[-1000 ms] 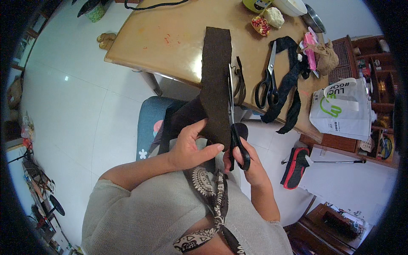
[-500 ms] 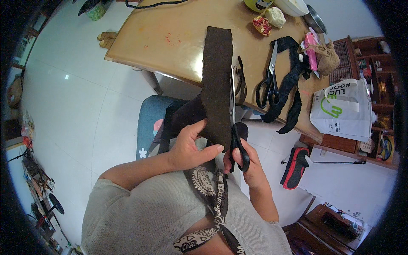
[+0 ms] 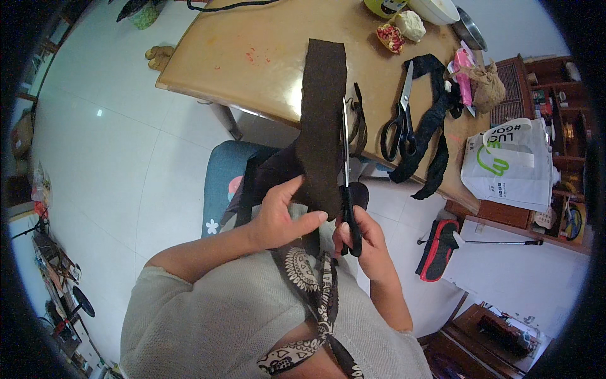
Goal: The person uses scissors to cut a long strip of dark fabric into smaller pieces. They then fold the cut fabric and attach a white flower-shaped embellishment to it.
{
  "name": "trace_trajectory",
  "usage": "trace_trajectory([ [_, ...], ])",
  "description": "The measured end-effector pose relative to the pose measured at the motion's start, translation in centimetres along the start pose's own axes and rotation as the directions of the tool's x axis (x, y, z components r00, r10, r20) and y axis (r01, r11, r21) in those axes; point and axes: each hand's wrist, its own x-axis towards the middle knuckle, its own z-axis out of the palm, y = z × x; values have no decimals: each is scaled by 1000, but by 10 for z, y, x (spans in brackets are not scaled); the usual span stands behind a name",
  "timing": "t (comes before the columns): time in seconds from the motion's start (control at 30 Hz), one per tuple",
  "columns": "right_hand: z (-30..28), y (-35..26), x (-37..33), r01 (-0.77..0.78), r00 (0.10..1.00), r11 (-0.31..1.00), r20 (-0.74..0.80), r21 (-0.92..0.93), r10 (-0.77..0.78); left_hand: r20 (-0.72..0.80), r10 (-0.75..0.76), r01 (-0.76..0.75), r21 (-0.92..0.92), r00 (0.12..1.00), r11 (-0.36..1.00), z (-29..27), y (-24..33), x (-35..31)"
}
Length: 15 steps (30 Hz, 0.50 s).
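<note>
A long strip of dark brown cloth [image 3: 323, 114] stretches from my lap onto the table's near edge. My left hand [image 3: 283, 213] grips its near end, thumb on top and fingers underneath. In my right hand [image 3: 366, 237] is a pair of scissors [image 3: 346, 170] with black handles, fingers closed round them. Its blades point away from me along the cloth's right edge; whether cloth lies between them I cannot tell. A thin dark offcut [image 3: 358, 120] lies just right of the blades. Second scissors [image 3: 401, 117] with black handles rest on the table beside a crumpled black cloth strip [image 3: 432, 120].
Along the table [image 3: 265, 69] at the back right stand a white bowl [image 3: 435, 9], a metal bowl [image 3: 468, 28], a cut pomegranate [image 3: 389, 38] and a pink packet [image 3: 464, 76]. A white bag [image 3: 508, 164] sits at the right corner. A blue stool [image 3: 218, 183] is below.
My right hand has turned the scissors slightly and their handles have come closer together. The cloth's near end has shifted a little; my left hand has hardly moved.
</note>
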Motion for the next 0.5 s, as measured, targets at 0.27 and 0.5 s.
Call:
trace_trajectory([
  [0.27,-2,2,2,13,1000,999,-2,-41,-13,-116,-174,123,-352,978,928,-16,-28,20],
  [0.5,-9,1,2,48,997,999,60,8,-48,-458,-100,191,156,883,969,-38,-51,36],
])
